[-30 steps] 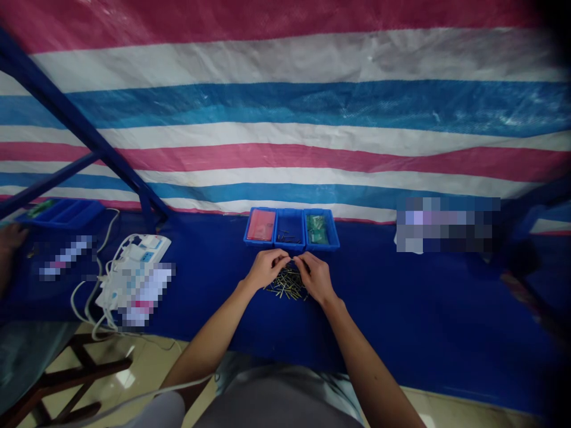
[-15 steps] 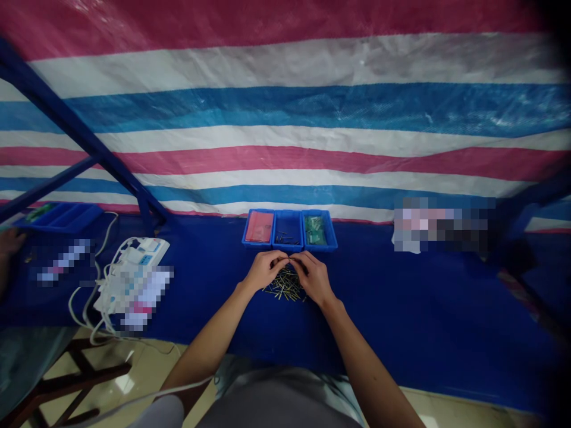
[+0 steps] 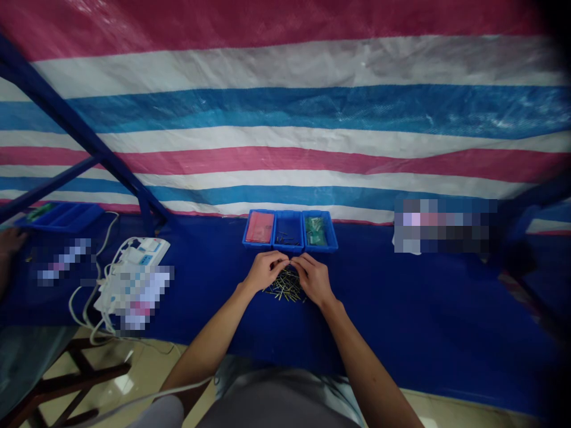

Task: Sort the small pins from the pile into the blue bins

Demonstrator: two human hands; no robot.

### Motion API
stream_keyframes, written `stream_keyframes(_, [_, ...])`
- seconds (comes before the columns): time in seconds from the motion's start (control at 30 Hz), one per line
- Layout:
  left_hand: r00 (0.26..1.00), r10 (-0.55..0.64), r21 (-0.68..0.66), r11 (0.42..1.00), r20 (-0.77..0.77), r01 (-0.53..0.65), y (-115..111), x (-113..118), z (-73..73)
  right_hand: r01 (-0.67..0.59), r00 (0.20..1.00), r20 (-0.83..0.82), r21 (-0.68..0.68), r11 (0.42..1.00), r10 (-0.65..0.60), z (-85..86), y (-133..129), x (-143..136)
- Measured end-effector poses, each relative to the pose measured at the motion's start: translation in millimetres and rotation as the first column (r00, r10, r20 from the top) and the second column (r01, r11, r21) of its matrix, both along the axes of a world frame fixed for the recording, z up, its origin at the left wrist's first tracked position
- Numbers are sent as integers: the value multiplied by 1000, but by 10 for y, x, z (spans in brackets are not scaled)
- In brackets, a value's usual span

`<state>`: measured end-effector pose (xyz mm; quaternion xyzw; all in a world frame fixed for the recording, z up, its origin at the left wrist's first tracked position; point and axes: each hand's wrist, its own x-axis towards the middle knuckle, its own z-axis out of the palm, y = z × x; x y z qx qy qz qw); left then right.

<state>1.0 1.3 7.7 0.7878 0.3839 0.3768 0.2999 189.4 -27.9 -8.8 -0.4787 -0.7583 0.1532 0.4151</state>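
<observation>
- Striped tarpaulin: hangs behind everything in red, white and blue bands.
- Blue worktop: stretches across beneath the tarpaulin.
- Three blue bins: stand side by side on the worktop, just beyond the hands.
- White power strip: lies well to the left, among white cables.
- Right hand and left hand: meet at the fingertips, each grip pinched almost closed on one thin piece, too small to identify.
- Pile of thin brass-coloured rods: lies on the worktop, below and between the hands.
- Red packet: fills most of the left bin.
- Green packets: lie in the right bin.
- Small dark rods: lie loose in the middle bin.
</observation>
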Motion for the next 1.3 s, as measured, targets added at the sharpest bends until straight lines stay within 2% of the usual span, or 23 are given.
stream_keyframes(0.13, [1000, -6, 6, 1000, 9, 6, 5, 0, -7, 6, 997, 74, -11, 1000, -5, 50, -17, -11])
stream_keyframes(0.43, [1000, -6, 15, 1000, 23, 6, 6, 4, -8, 34, 994, 101, -17, 999, -32, 36, -6, -18])
stream_keyframes(0.77, [999, -7, 34, 999, 33, 6, 11, 7, -26, 78, 997, 2, -109, 991, -78, 70, 0, 1])
stream_keyframes(0.9, [999, 2, 29, 1000, 35, -3, 7, 1, -12, 53, 996, -64, -126, 991, -61, 104, -9, -1])
stream_keyframes(1.1, [998, 23, 7, 1000, 58, -23, 12, -7, -16, 7, 989, -147, -110, 994, -23, 124, -12, 15])
stream_keyframes(1.3, [997, 55, 10, 998, 62, -55, 12, -7, -10, 24, 980, -193, -74, 997, -38, 137, 4, 4])
